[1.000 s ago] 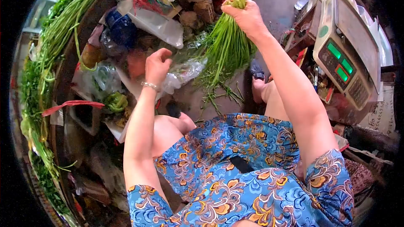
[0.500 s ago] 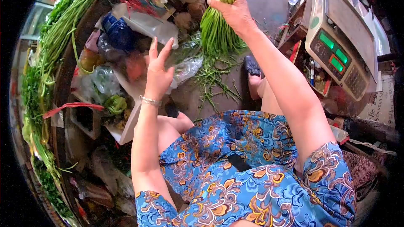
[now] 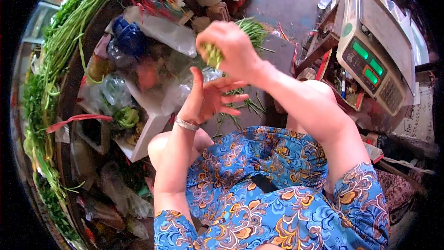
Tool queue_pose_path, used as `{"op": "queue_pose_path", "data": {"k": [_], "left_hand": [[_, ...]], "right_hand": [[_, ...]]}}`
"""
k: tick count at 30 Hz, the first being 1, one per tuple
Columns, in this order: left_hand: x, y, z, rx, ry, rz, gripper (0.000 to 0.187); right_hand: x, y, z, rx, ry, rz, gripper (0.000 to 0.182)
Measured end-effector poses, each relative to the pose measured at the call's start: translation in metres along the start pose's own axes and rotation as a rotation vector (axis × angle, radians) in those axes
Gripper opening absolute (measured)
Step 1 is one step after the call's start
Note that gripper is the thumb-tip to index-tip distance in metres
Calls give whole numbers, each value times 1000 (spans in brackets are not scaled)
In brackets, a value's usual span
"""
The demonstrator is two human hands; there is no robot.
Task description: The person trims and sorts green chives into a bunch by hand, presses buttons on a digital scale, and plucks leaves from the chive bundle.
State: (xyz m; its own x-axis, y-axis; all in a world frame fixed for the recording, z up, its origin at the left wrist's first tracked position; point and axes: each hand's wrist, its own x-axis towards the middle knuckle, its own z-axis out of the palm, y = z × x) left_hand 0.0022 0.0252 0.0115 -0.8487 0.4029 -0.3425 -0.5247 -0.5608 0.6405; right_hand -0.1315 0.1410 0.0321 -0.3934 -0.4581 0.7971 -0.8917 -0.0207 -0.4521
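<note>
My right hand [image 3: 231,48] is closed around a bunch of thin green stems [image 3: 252,30]. Their pale cut ends poke out at its left side and the green length extends behind it to the upper right. Just below it, my left hand [image 3: 212,97] is held palm up with its fingers spread, nothing in it, a silver bracelet on the wrist. Loose green pieces [image 3: 252,105] lie on the floor beyond my left hand's fingers.
A scale [image 3: 370,60] with lit green digits stands at the right. Long green stems [image 3: 69,41] line the left edge. Plastic bags [image 3: 108,93], a white box [image 3: 147,139], a dark blue bundle [image 3: 128,34] and red ties [image 3: 157,0] lie at the left.
My right hand has moved left and down with the bunch, which has swung from hanging down to pointing up and right. My left hand has shifted right and turned palm up beneath it.
</note>
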Motion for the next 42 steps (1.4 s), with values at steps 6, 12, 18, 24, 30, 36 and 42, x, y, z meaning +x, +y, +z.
{"op": "queue_pose_path", "data": {"k": [6,12,18,24,30,36,42], "left_hand": [[-9,8,10,-156,-123,55,80],[-24,-1,14,-347,-144,28,58],[-41,-9,34,-850,-303,-85,38],[-53,-8,41,-1231,-390,-222,24],[-51,-33,-7,248,-129,248,26],[-51,-30,-20,99,-208,121,45],[-57,-21,-8,24,338,-62,50]], "right_hand": [[-18,-63,0,32,-140,-233,13],[-44,-86,1,37,-212,-349,19],[-68,-85,3,20,-287,-369,34],[-70,-88,-15,392,-636,-229,82],[-65,-82,-24,501,-824,-151,95],[-65,-81,-23,454,-887,-229,81],[-60,-63,-22,733,-878,-59,56]]}}
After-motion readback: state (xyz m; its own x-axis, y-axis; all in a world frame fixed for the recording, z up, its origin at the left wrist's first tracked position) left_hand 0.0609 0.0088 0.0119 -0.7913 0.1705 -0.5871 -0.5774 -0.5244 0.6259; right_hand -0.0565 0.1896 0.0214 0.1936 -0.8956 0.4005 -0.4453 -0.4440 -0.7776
